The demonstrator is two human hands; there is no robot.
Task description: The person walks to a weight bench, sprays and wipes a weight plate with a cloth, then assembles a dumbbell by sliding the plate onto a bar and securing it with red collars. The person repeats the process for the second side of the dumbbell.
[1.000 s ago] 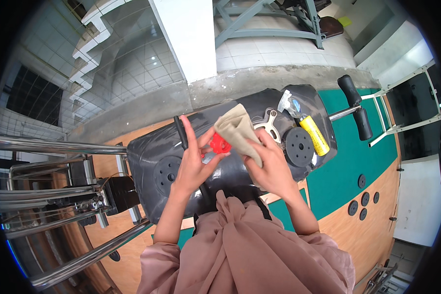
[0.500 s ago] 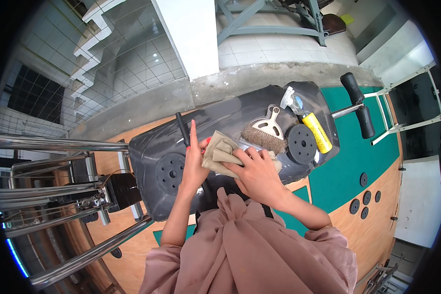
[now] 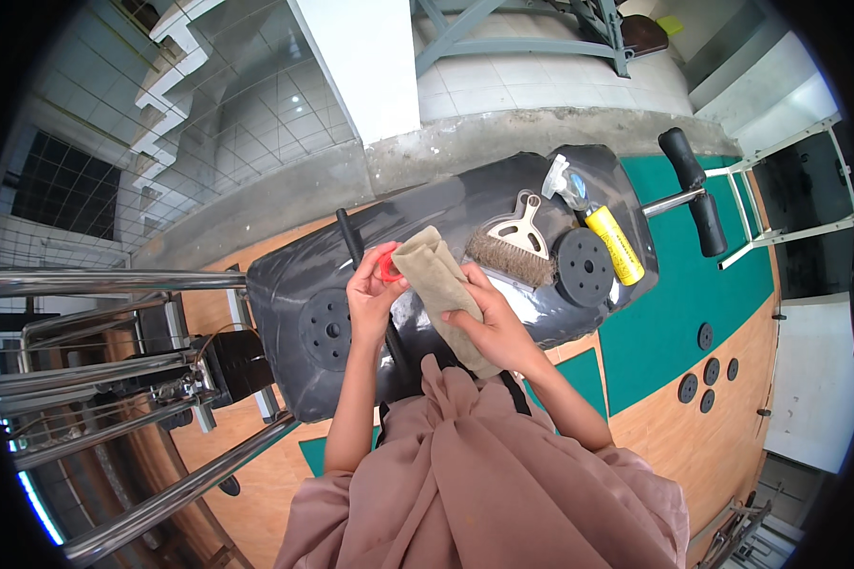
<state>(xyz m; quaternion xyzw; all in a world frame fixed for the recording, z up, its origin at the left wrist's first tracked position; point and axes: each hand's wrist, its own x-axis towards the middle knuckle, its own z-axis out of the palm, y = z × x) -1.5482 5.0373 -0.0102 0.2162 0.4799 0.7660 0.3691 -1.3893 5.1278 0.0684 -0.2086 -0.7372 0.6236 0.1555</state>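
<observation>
At table centre: red ring [image 3: 385,266] pinched by left hand [image 3: 370,296].
Right hand [image 3: 489,327]: closed on tan cloth [image 3: 439,284].
Advice: ring best steadied, wiped toward 12 o'clock.

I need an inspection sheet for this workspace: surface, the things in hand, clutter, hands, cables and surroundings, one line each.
Surface: black plastic sheet spread over the bench, wrinkled and glossy.
Things in hand: small red piece and folded tan cloth, touching each other.
Clutter: hand brush, light scraper, yellow spray bottle, two black weight discs, black bar.
Hands: left hand pinches the red piece; right hand holds the cloth.
Cables: nothing seen.
Surroundings: steel rack tubes at the left, green and orange floor, padded roller at the right.
</observation>
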